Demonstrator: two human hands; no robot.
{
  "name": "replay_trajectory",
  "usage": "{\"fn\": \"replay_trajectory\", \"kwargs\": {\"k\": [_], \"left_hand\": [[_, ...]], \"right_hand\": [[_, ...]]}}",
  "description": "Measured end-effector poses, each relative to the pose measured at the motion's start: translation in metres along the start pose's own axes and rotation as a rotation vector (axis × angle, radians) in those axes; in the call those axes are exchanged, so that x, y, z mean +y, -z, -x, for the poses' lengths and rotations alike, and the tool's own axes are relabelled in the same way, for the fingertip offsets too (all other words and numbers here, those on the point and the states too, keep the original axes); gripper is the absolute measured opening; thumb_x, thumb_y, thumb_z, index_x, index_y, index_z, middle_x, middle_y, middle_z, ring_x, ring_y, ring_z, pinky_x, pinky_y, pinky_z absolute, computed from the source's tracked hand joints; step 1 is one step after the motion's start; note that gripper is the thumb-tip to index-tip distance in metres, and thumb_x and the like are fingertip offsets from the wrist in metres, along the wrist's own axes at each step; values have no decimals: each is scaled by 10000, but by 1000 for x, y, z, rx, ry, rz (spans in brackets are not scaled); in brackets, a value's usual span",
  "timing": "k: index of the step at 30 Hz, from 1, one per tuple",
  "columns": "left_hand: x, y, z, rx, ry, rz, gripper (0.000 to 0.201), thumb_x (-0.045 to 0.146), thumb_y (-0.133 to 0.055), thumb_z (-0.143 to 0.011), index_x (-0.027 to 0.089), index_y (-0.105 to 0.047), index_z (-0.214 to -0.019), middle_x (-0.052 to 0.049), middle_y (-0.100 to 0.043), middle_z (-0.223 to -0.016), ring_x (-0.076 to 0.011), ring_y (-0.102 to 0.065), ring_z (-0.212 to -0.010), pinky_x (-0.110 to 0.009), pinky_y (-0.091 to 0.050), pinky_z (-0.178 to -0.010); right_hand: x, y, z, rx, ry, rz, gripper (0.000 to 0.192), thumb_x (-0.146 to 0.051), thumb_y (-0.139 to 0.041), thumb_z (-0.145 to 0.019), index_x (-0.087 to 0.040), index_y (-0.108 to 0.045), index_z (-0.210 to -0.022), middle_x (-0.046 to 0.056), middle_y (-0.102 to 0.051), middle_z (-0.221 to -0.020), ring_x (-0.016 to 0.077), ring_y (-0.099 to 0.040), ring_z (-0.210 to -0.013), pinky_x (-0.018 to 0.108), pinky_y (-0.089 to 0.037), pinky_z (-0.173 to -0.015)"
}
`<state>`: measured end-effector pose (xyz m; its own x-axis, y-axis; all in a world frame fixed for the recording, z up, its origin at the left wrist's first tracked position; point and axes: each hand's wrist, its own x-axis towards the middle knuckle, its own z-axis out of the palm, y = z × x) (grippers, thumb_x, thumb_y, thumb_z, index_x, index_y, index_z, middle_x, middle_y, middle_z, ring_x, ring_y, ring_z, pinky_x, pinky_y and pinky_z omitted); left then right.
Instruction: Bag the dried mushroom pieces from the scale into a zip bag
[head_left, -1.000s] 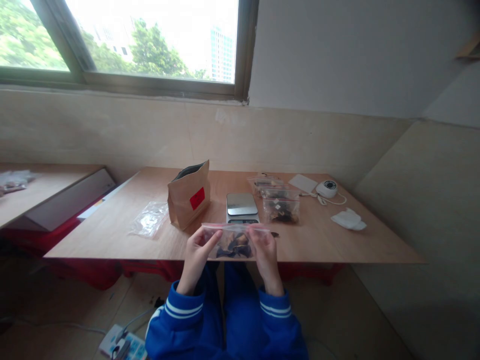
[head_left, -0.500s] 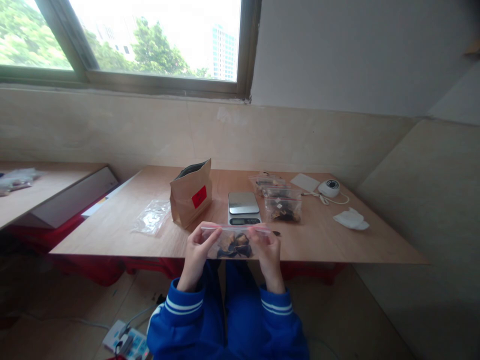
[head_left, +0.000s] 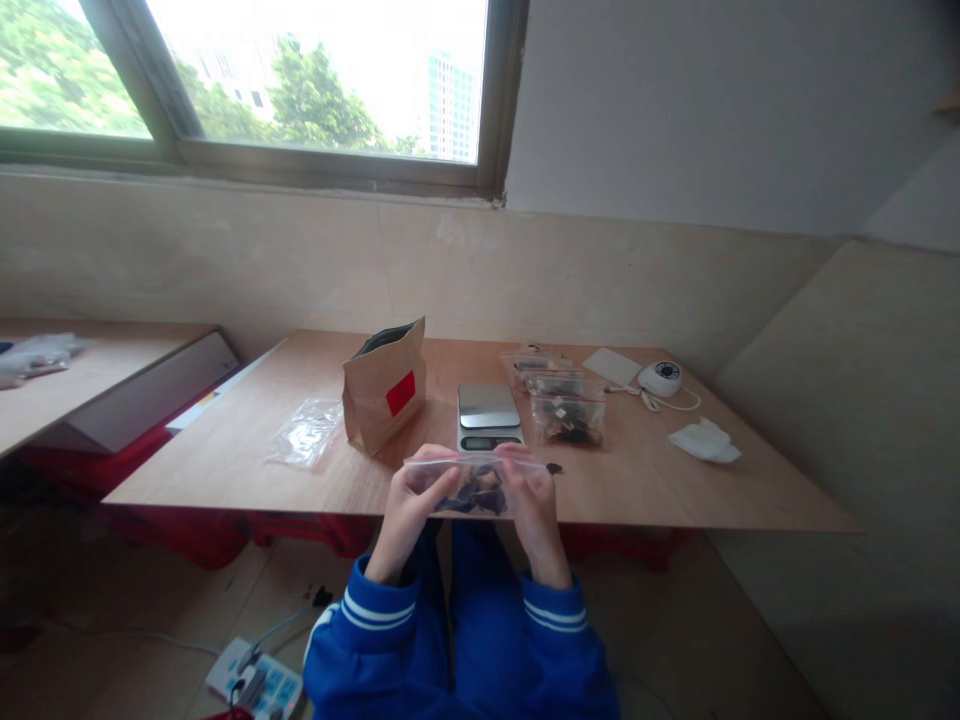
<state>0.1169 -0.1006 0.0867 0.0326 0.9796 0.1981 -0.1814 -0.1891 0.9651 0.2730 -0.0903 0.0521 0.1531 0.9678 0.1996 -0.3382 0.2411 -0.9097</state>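
A clear zip bag (head_left: pixel 480 488) with dark, dried fungus-like pieces inside is held up at the table's front edge. My left hand (head_left: pixel 420 492) pinches its pink zip strip on the left, thumb laid along the strip. On the right part of the same strip, my right hand (head_left: pixel 527 490) is closed in a pinch. Just beyond the bag sits a kitchen scale (head_left: pixel 489 412) with a bare metal plate. Left of the scale stands a brown paper pouch (head_left: pixel 382 395) with a red label, its top open. Filled zip bags (head_left: pixel 568 420) are lined up right of the scale.
Flat clear plastic bags (head_left: pixel 304 432) lie on the table's left. A white round device (head_left: pixel 660 377) with a cable and a crumpled white tissue (head_left: pixel 705 440) are at the right. One small dark piece (head_left: pixel 554 468) lies by my right hand. A power strip (head_left: pixel 255 680) is on the floor.
My left hand has slid right along the zip strip, closer to my right hand. Both hands still grip the bag. The view has shifted slightly.
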Motion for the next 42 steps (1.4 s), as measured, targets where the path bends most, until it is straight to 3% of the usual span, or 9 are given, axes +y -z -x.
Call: {"fn": "replay_trajectory", "kwargs": {"k": [4,11,23,27,30,35,38,42], "left_hand": [[-2,2,-1,39,-16,-11,166,318,-696,-770,153,-686,-777,3,-587,-754,-98,-563,-662,-190,-445,-606],[-3,7,-1,14,-29,2,149,311,-705,-763,167,-685,-799,-7,-601,-830,-119,-601,-745,-196,-471,-659],[-5,8,0,104,-101,-78,122,283,-720,-748,162,-720,-738,-23,-607,-818,-135,-578,-765,-215,-455,-657],[-3,5,0,116,-106,-87,151,302,-704,-763,154,-701,-733,-22,-606,-791,-141,-585,-762,-220,-457,-659],[1,2,0,44,-56,-75,173,326,-699,-766,153,-701,-768,-23,-618,-794,-141,-599,-745,-219,-468,-652],[5,-1,1,18,-50,-90,193,339,-705,-757,146,-707,-747,-28,-628,-781,-130,-596,-690,-213,-471,-613],[4,0,1,42,-60,-97,205,348,-700,-761,144,-705,-741,-26,-622,-756,-127,-587,-665,-216,-470,-597],[5,1,2,40,-56,-101,203,351,-705,-755,149,-706,-758,-27,-632,-783,-129,-594,-670,-219,-479,-602]], "right_hand": [[-4,-3,1,-112,8,42,167,-360,-652,-819,-204,-679,-872,1,-651,-813,146,-607,-739,249,-488,-691],[-9,-8,0,-101,125,146,112,-309,-658,-816,-204,-669,-777,-8,-621,-766,146,-600,-748,236,-483,-691],[-17,-9,4,-31,259,272,124,-267,-643,-823,-186,-654,-728,0,-635,-730,159,-598,-735,283,-491,-720],[-17,-10,4,-7,227,263,163,-303,-643,-821,-184,-630,-710,-10,-610,-697,152,-579,-693,274,-482,-677],[-14,-8,2,-22,168,229,179,-343,-644,-816,-186,-626,-731,-10,-601,-714,152,-578,-702,269,-473,-670],[-12,-6,2,-140,58,187,188,-376,-617,-835,-199,-663,-875,11,-642,-810,158,-600,-746,263,-480,-692],[-14,-9,3,-174,98,201,169,-365,-626,-831,-205,-675,-854,25,-646,-850,177,-604,-830,269,-487,-739],[-16,-14,4,-148,167,211,139,-328,-642,-826,-203,-663,-769,23,-632,-799,176,-594,-795,284,-496,-732]]}}
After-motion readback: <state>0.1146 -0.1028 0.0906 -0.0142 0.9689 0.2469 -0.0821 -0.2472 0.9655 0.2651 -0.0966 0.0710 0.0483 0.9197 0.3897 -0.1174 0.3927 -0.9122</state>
